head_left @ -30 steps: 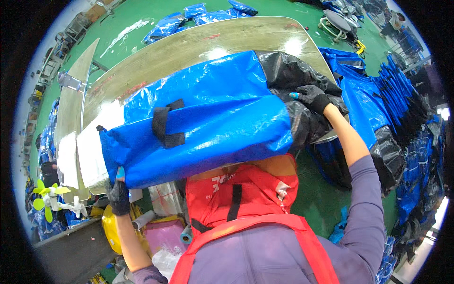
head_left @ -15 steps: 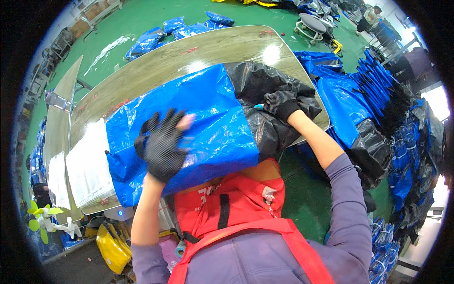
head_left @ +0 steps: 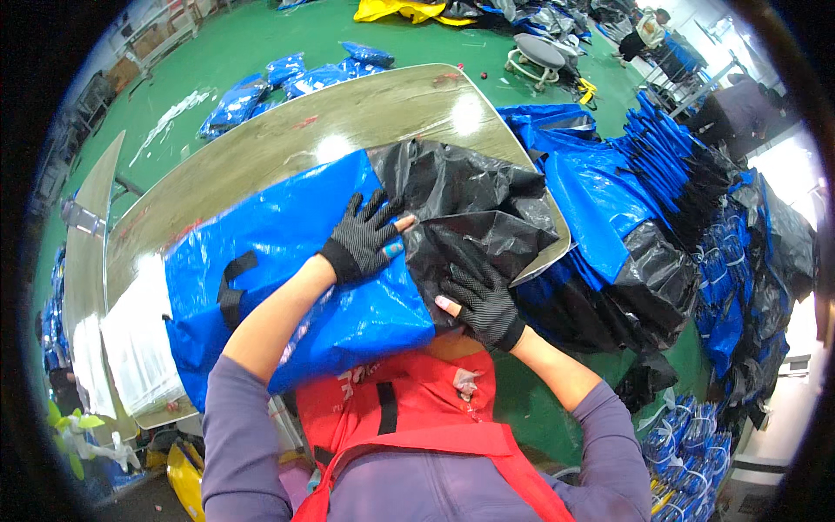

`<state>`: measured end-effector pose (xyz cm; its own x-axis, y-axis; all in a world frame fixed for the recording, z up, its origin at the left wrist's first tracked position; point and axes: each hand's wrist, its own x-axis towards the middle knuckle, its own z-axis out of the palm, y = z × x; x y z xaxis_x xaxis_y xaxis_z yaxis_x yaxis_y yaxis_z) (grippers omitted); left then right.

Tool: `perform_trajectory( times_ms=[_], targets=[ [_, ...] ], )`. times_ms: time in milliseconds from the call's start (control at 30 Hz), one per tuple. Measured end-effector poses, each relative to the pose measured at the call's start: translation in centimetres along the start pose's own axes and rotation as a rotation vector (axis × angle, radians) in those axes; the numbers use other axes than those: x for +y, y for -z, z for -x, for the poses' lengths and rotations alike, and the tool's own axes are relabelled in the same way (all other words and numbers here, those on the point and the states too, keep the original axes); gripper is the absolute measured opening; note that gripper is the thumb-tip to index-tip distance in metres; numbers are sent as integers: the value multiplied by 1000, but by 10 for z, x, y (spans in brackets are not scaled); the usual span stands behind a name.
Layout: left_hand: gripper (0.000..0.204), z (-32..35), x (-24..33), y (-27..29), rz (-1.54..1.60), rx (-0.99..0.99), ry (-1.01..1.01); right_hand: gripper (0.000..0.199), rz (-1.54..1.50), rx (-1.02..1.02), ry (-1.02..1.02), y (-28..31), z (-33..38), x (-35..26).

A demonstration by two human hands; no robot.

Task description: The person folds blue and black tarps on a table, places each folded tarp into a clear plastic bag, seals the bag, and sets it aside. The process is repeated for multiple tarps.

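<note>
A large bag of shiny sheet material lies flat across the table in front of me, its left part blue (head_left: 270,217) and its right part black (head_left: 470,187). A black strap loop (head_left: 233,287) shows on the blue part. My left hand (head_left: 364,237), in a black ribbed glove with bare fingertips, rests spread on the blue part beside the colour seam. On the near edge of the black part lies my right hand (head_left: 481,304), gloved alike, fingers stretched out and thumb toward the seam. Neither hand grips anything.
The wood-patterned table (head_left: 391,91) has a rounded far edge. Blue and black bags (head_left: 600,191) are heaped against its right side, with tied bundles (head_left: 691,452) below. Wrapped blue packets (head_left: 300,78) and a grey stool (head_left: 537,54) stand on the green floor (head_left: 217,43). People are far right.
My left hand has moved right across the blue part to near the seam, uncovering the strap loop. My right hand has released the black part and come nearer, now lying flat.
</note>
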<state>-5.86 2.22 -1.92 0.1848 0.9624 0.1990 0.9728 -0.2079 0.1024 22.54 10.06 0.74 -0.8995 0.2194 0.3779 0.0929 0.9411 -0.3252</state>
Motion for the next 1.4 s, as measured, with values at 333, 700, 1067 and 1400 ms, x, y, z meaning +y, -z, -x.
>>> perform_trajectory(
  times_ms=[333, 700, 1067, 1400],
  targets=[
    [65, 22, 73, -13, 257, 14, -42, 38, 292, -607, -174, 41, -189, 32],
    [64, 388, 2, 101, 564, -354, 767, 40, 335, -680, -432, -4, -181, 88],
    [63, 344, 76, 48, 402, 423, 1821, 63, 379, -580, -479, 1, -168, 74],
    [59, 210, 58, 97, -168, -224, 872, 54, 385, -496, -438, -22, -147, 99]
  ],
)
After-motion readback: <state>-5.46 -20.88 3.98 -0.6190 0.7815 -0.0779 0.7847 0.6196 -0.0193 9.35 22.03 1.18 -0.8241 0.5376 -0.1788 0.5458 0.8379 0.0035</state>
